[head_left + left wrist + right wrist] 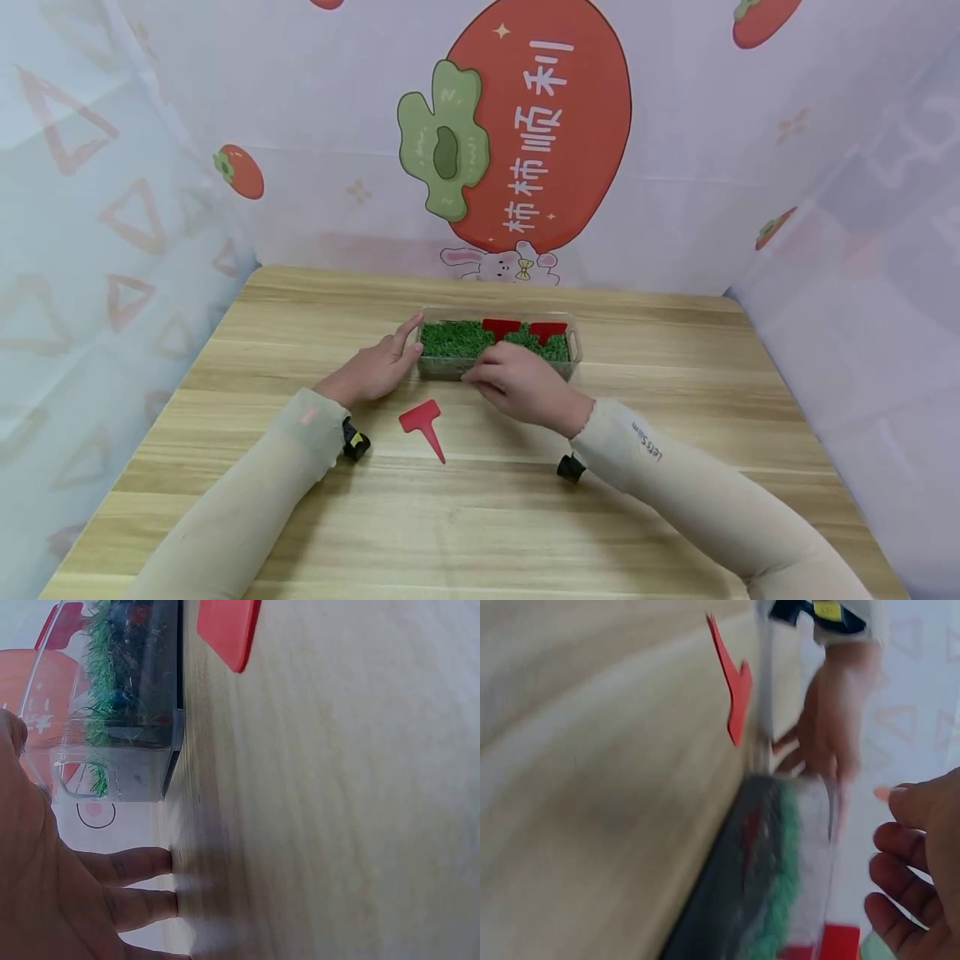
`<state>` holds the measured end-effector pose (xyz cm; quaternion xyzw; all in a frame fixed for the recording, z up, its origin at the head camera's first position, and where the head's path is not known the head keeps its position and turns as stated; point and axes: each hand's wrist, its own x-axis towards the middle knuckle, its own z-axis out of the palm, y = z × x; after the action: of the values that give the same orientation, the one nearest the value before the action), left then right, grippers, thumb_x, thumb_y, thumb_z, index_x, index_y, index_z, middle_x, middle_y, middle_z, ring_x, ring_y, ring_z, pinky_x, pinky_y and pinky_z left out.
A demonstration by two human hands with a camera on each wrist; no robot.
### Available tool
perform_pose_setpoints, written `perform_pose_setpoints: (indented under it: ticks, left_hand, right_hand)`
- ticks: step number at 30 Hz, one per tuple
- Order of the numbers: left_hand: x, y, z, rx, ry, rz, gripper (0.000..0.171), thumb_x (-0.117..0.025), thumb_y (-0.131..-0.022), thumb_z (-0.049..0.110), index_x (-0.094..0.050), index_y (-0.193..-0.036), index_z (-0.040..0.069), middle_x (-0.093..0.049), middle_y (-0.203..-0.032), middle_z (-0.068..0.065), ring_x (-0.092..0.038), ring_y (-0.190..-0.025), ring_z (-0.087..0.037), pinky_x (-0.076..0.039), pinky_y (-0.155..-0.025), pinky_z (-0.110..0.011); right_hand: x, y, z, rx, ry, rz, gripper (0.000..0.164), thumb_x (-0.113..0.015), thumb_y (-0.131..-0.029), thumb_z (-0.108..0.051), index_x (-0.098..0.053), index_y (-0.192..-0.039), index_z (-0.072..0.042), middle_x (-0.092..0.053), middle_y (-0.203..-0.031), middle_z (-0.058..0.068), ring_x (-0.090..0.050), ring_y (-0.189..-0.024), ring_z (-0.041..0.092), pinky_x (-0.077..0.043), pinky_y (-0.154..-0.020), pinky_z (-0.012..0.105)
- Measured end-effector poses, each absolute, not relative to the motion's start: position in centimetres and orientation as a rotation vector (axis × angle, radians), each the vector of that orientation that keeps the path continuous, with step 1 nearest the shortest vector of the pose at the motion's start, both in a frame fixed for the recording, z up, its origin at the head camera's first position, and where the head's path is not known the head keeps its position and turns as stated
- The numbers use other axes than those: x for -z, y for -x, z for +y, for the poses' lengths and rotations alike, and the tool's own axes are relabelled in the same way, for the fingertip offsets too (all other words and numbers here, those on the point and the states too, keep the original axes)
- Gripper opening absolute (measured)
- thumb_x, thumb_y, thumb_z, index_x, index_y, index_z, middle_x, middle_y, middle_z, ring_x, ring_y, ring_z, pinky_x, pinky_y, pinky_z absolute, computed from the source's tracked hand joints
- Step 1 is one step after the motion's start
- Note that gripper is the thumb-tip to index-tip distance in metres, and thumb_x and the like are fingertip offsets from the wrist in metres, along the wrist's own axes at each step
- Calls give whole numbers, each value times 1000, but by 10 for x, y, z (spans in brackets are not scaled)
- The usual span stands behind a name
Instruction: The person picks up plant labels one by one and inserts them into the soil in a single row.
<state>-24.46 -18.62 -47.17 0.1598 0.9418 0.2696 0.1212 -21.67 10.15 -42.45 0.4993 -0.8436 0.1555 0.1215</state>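
Note:
A clear plastic box [444, 369] with a cut-out handle holds green artificial grass [453, 340] over a dark layer. Two red T-shaped plant labels, the left one [500, 327] and the right one [548, 330], stand in the grass in its right half. My left hand [378, 367] touches the box's left end, fingers spread; in the left wrist view, several fingertips [154, 904] reach the table. My right hand [517, 383] hovers before the box with fingers loosely bent and nothing visible in them. A third red plant label [426, 419] lies flat on the table between the hands.
The wooden table [660, 358] extends around the box, and its back edge meets a printed cloth backdrop [330, 192]. Similar cloth hangs at both sides. A small black wrist camera [571, 468] sits under the right cuff, another dark device [356, 442] at the left cuff.

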Motion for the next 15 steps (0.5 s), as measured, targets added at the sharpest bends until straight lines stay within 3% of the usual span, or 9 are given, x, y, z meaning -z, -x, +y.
perform_pose_setpoints:
  ticks: [7, 15]
  left_hand:
    - [470, 244, -187, -808, -454, 2733, 62, -25, -107, 57, 7, -158, 47, -29, -162, -19, -34, -142, -50, -30, -111, -68]
    - [471, 247, -187, -790, -465, 2743, 61, -22, -106, 59, 8, -158, 47, -29, -162, -19, -37, -141, -49, -32, -109, -68]
  right_hand:
    - [438, 208, 82, -386, -1576, -2676, 31, -72, -94, -31, -73, -122, -17, -68, -116, -3, -60, -107, 13, -51, -96, 28]
    - [448, 210, 65, -341, -1623, -2839, 53, -71, -91, -48, -65, -135, -20, -62, -123, -3, -56, -110, 10, -50, -97, 25]
